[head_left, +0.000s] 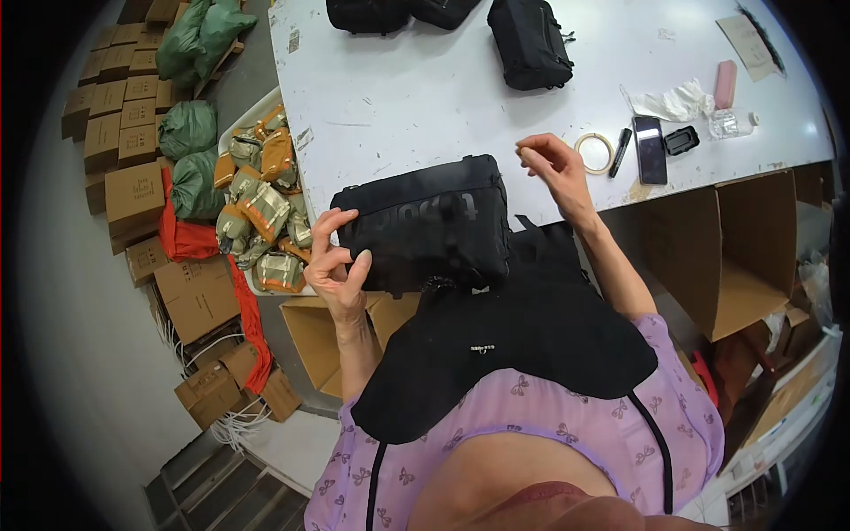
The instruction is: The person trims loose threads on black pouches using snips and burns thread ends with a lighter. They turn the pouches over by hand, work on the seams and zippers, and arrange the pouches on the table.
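A black bag (pixel 434 232) with dark grey lettering stands at the table's near edge, close in front of my body. My left hand (pixel 335 265) grips its left end, with the thumb on the near face and the fingers at the upper corner. Off the bag's right end, my right hand (pixel 560 175) is raised over the table. Its thumb and index finger are brought together in a pinch, and anything between them is too small to make out. A black apron (pixel 522 341) covers my front below the bag.
On the white table (pixel 398 106) another black bag (pixel 531 44) stands at the back. A tape roll (pixel 594 153), a marker (pixel 621 152) and a phone (pixel 651 150) lie to the right. A bin of green-orange bags (pixel 266 208) stands left, an open carton (pixel 722 257) right.
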Tool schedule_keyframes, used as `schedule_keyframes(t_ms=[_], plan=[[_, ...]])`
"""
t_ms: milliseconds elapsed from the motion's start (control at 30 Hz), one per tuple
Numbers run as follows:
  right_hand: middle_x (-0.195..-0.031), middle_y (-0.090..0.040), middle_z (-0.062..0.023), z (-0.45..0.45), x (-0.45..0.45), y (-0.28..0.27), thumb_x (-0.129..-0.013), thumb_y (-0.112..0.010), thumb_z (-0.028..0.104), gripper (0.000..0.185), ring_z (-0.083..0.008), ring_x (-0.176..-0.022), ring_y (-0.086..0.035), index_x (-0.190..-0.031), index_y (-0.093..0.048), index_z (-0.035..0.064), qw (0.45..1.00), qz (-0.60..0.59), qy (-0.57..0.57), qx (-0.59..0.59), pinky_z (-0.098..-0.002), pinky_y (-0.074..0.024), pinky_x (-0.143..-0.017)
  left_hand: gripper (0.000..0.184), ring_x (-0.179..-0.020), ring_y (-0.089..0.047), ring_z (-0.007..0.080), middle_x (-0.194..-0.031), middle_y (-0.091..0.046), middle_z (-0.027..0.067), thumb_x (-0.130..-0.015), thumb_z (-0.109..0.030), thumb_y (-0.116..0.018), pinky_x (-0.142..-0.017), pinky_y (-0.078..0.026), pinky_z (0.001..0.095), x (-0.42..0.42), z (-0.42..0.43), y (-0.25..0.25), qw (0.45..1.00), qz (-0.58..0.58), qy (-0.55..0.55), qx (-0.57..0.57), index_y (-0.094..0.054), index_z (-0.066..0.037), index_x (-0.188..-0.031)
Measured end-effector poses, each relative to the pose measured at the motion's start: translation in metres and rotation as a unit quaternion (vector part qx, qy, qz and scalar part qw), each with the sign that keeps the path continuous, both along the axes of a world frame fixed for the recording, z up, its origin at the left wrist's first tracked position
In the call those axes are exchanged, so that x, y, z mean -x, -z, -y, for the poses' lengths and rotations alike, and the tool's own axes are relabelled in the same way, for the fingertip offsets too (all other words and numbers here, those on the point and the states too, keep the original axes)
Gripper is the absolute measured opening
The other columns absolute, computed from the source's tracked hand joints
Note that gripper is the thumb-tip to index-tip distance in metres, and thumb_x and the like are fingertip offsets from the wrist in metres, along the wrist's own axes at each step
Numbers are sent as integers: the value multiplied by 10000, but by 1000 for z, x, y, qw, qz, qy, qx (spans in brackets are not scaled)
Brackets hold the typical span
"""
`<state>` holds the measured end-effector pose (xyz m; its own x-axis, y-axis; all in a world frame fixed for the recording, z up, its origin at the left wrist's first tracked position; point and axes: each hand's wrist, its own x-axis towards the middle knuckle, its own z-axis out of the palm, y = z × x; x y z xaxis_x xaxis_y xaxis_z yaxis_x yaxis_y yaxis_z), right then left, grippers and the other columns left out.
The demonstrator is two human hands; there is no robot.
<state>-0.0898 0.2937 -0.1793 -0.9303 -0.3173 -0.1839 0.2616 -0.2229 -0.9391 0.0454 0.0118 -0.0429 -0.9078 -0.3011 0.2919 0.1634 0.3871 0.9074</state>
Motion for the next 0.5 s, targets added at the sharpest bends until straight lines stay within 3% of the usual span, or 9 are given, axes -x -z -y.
schedule_keyframes(t_ms=[67,167,367,500], plan=[[-1077,-613,-58,2,-9,-42,-825,-700,56,247,-134,-963,-584,-1069,-666,43,992,-111,-1,65,-274,-480,-789,253,-1219,-485,344,-1148,-647,193,-644,-28,-689,-1091,-267,471,2,-3,6,999,11,2,-30,-459,-42,-540],[-1084,-609,-62,9,-14,-64,-792,-715,-11,241,-145,-1003,-572,-1026,-684,39,970,-239,-15,45,-284,-465,-851,146,-1243,-474,302,-1231,-602,195,-691,-27,-657,-1106,-248,443,1,5,27,994,44,33,-98,-555,-29,-587],[-1101,-592,-77,10,-24,-61,-788,-731,-8,160,-161,-1038,-559,-941,-694,23,973,-206,31,94,-291,-435,-913,120,-1170,-514,265,-1261,-577,186,-720,-51,-661,-1063,-317,407,0,-1,40,978,71,50,-190,-608,-12,-620],[-1089,-586,-82,2,-26,-64,-815,-709,0,102,-163,-1034,-551,-906,-671,23,976,-188,28,109,-277,-416,-923,126,-1174,-512,265,-1264,-572,186,-720,-62,-661,-1064,-316,405,4,-4,42,980,65,66,-178,-605,-8,-620]])
